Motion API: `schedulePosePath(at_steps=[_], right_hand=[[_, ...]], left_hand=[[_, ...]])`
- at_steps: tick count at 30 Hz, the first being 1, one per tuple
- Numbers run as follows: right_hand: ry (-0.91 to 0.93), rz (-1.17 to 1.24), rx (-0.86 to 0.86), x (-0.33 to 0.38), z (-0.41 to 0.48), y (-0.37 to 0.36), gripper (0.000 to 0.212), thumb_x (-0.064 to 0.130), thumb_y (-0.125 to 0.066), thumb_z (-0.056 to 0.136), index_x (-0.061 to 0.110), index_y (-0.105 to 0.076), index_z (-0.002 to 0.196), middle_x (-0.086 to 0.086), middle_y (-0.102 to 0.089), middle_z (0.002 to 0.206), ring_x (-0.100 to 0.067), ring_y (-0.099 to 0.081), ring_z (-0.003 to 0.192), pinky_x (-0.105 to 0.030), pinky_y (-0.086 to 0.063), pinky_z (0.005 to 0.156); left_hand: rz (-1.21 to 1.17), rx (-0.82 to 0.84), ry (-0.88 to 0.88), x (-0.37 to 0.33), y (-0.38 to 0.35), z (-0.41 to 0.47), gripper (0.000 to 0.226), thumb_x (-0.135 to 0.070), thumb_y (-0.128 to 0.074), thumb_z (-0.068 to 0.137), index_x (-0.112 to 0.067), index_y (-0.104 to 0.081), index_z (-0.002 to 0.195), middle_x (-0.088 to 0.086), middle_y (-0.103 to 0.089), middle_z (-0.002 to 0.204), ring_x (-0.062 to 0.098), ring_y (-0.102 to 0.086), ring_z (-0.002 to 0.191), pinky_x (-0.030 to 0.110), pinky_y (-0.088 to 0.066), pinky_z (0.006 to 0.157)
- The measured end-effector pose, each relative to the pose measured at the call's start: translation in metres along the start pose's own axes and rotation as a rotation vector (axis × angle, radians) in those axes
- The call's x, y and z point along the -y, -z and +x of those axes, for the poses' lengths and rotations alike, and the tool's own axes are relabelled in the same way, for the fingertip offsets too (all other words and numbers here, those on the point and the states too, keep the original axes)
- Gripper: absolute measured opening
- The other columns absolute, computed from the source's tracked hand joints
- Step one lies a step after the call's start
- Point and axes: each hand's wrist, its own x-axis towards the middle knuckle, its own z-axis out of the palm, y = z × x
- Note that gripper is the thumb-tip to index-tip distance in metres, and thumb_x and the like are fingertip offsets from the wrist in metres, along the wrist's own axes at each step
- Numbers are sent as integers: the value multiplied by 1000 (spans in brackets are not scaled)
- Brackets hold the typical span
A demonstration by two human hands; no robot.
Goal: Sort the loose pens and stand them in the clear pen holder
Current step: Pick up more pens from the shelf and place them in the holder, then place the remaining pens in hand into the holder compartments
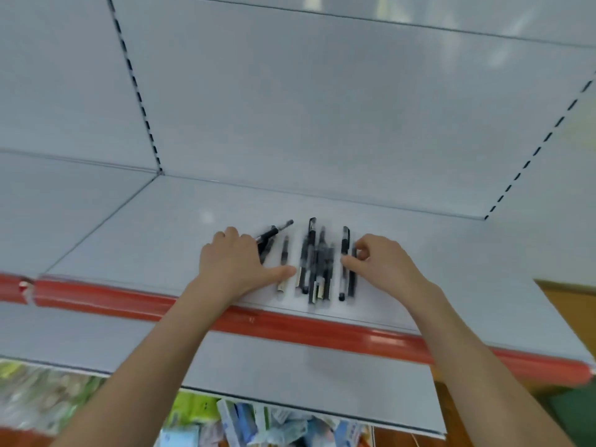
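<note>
Several loose black pens (314,266) lie side by side near the front edge of a grey shelf (161,233), most pointing away from me. My left hand (238,262) lies over the leftmost pens. Its fingers curl round a black pen (274,232) that sticks out slanted to the upper right, and its thumb stretches toward the middle bunch. My right hand (380,266) is at the right end of the row, thumb and curled forefinger pinching the rightmost pen (345,250). No upright clear pen holder shows in this blurred view.
A red price strip (290,324) runs along the shelf's front edge. Grey back panels with slotted uprights (138,91) rise behind. A lower grey shelf (290,375) juts out below, with colourful packets (258,424) beneath it.
</note>
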Motion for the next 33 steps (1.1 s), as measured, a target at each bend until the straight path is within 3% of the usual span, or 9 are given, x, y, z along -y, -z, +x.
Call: schedulePosePath(at_steps=[3, 6, 8, 13, 16, 19, 25, 30, 33], right_hand=[[22, -25, 64, -5, 9, 7, 32, 31, -58, 86, 4, -57, 103, -10, -63, 97, -26, -59, 89, -36, -47, 75], [34, -69, 107, -10, 14, 10, 21, 24, -57, 83, 9, -48, 72, -4, -50, 68, -20, -46, 60, -29, -33, 53], [30, -62, 139, -15, 17, 12, 33, 20, -58, 80, 15, -32, 60, 0, -36, 57, -18, -34, 52, -28, -24, 50], [56, 78, 194, -26, 23, 11, 22, 16, -61, 79, 10, -45, 64, -10, -43, 62, -20, -40, 58, -28, -30, 58], [51, 166, 204, -32, 24, 11, 26, 20, -61, 82, 9, -48, 63, -10, -48, 57, -19, -48, 47, -25, -39, 48], [19, 226, 184, -41, 22, 15, 28, 23, -60, 86, 5, -55, 65, -7, -57, 54, -6, -52, 35, -14, -42, 38], [13, 474, 2, -43, 13, 39, 13, 21, -58, 85, 12, -61, 77, 1, -65, 63, 1, -56, 38, -13, -41, 37], [102, 861, -173, -26, -1, 54, 8, 17, -59, 88, 11, -61, 85, 4, -66, 58, -4, -56, 44, -17, -43, 41], [184, 1102, -176, 0, -6, 63, 10, 18, -58, 90, 12, -62, 83, 6, -69, 61, -6, -60, 50, -17, -45, 44]], left_hand=[[-80, 15, 55, -14, -2, -3, 65, -73, -51, 68, -13, -47, 92, 5, -38, 94, 25, -44, 94, 33, -33, 72], [-120, 11, 81, -22, -7, -5, 48, -58, -56, 75, -14, -38, 86, 4, -34, 90, 22, -36, 85, 31, -33, 71], [-158, 3, 82, -24, -9, -3, 42, -50, -57, 79, -13, -39, 84, 4, -36, 89, 22, -38, 82, 30, -34, 69], [-193, 10, 86, -27, -7, 2, 32, -38, -57, 80, -11, -41, 82, 5, -41, 84, 25, -44, 77, 29, -33, 63], [-177, -10, 76, -29, -5, 4, 27, -32, -55, 80, -11, -39, 75, 4, -44, 75, 24, -45, 70, 29, -31, 55], [-156, -17, 69, -32, -5, 7, 32, -24, -54, 83, -15, -30, 64, 0, -41, 64, 15, -39, 55, 26, -26, 46], [-140, 2, 50, -23, -1, 18, 32, -17, -49, 87, -15, -29, 63, 1, -39, 64, 23, -43, 65, 28, -29, 52], [-779, -88, 94, -13, 9, 14, 28, -12, -54, 86, -9, -39, 63, 4, -39, 57, 16, -36, 49, 23, -28, 46], [-1274, -113, 140, -18, 28, -5, 18, -15, -58, 86, -6, -54, 71, 9, -50, 61, 19, -47, 54, 26, -37, 49]])
